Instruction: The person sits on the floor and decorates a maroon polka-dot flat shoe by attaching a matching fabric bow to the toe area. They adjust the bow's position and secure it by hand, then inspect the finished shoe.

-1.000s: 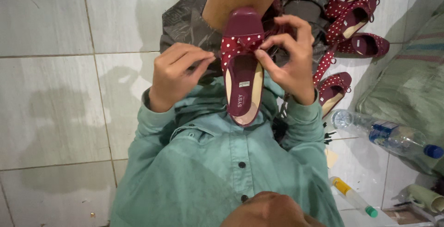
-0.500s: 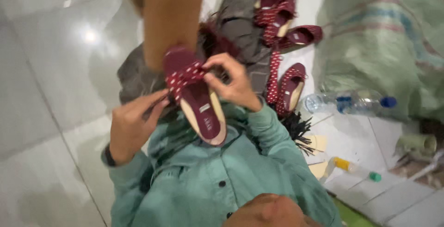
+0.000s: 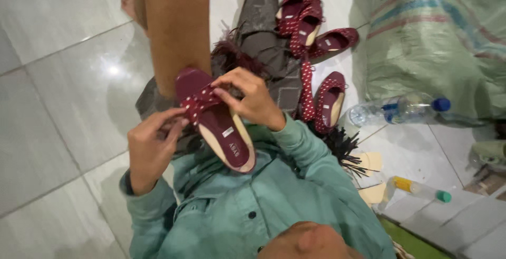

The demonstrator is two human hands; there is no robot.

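floor (image 3: 58, 95): pale glossy tiles | on it: maroon shoes (image 3: 316, 21), water bottle (image 3: 400, 109), woven sack (image 3: 437, 37)

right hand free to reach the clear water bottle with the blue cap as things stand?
Probably not right away: the right hand is pinching the dotted bow on the maroon shoe, with the left hand. The bottle lies on that side on bare tile, with the nearer shoes between.

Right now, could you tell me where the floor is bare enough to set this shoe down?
The grey floor tiles past the left hand are bare. Beyond the right hand it is crowded: a pile of maroon shoes, a water bottle, a glue bottle and a sack.
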